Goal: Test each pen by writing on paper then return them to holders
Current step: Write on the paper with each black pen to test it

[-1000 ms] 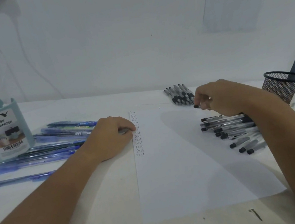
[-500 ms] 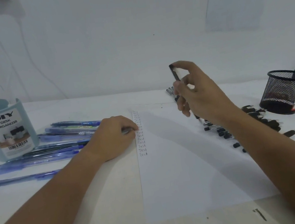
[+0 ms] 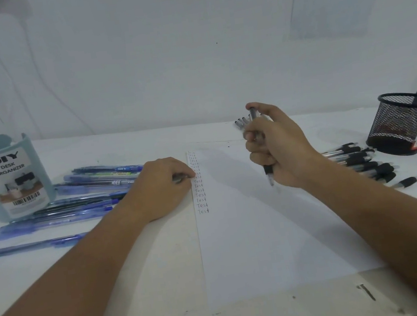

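While the left hand (image 3: 163, 188), fingers curled, pins the white paper sheet (image 3: 265, 230), right hand (image 3: 278, 148) fists a grey black-grip click pen (image 3: 264, 155) above it, tip down — shift to writing grip, w/ next "Test" below the col.
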The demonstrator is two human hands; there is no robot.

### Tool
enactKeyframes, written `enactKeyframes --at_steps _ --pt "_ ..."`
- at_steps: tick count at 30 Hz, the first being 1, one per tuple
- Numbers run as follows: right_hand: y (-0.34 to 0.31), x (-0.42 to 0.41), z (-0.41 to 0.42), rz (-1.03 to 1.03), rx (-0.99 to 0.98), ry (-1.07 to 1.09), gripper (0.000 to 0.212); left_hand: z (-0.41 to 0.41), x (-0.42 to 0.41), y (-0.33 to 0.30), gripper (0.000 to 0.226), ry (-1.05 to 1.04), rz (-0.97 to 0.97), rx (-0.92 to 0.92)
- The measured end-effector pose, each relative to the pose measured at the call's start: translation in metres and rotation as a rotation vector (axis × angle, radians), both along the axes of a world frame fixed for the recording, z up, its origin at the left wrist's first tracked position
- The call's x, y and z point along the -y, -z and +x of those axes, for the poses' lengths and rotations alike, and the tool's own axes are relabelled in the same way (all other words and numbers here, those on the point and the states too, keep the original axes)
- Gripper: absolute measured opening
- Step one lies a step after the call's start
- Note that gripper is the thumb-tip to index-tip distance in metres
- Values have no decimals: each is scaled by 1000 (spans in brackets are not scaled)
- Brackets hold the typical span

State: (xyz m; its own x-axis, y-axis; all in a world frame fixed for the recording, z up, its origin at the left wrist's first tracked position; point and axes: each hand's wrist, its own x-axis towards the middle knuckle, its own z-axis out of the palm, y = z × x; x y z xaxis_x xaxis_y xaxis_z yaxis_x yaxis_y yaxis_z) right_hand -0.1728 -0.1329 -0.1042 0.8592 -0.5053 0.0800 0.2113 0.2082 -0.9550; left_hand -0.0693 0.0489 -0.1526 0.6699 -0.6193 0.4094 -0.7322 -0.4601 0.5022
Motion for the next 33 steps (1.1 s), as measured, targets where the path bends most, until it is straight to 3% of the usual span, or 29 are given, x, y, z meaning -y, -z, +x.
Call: enactKeyframes --at_steps 3,7,12,13,15,19,24,33 --pt "-3 0 -3 5 21 -69 33 0 -1 0 22 -2 1 -3" --pt "1 -7 -10 -406 -178 -43 27 0 0 -1 21 8 4 -1" --pt "13 -30 -24 -215 -160 -223 20 0 -1 0 21 3 7 -10" --pt "17 -33 -26 -193 -152 -264 27 0 -1 0 21 3 5 -9" --pt "24 -39 -29 -229 -146 -296 36 0 -1 0 21 5 8 -9" --pt "34 -48 -32 -327 -122 -263 22 -1 -2 -2 21 9 5 -24" --pt "36 -49 -33 -414 -84 -274 28 -1 -2 -1 21 8 18 -22" --pt "38 -53 -35 -436 -58 -262 28 -7 -3 -5 23 15 25 -14"
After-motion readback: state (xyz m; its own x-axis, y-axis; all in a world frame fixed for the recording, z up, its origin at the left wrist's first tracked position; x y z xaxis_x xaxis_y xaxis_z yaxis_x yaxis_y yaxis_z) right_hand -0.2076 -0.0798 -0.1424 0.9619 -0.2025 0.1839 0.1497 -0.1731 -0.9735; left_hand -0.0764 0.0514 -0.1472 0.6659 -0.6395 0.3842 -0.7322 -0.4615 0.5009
